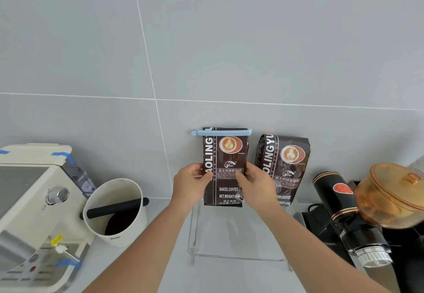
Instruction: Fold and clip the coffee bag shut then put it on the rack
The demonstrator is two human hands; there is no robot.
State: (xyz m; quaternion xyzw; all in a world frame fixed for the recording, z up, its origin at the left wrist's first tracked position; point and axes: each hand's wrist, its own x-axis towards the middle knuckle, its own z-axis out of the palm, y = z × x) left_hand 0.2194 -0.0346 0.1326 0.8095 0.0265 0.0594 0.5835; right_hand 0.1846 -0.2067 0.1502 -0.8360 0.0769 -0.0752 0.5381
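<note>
Nearest the camera, two bare forearms are seen reaching forward over the pale grey counter (142,276). Between the hands, a dark brown printed coffee bag (226,168) is held upright. The left hand (191,183) is closed on the bag's left edge, thumb across the front; the right hand (254,181) is closed on the right edge, thumb pressed to the front panel. Directly below the grip, a clear acrylic rack (195,235) is seen standing on the counter; whether the bag's bottom edge touches the rack's top cannot be told. Above the grip, the bag's top is clamped flat by a long pale blue plastic sealing clip (221,132), lying level. Just right of the grip and slightly behind, a second dark brown coffee bag (284,166), unclipped, is stood on the rack. Well left of the grip, a cream round knock box (115,212) with a black bar and a cream espresso machine (29,212) are noted. Well right, a black grinder (337,201) with an amber hopper is noted. Behind everything, a grey tiled wall (206,40) is seen.
</note>
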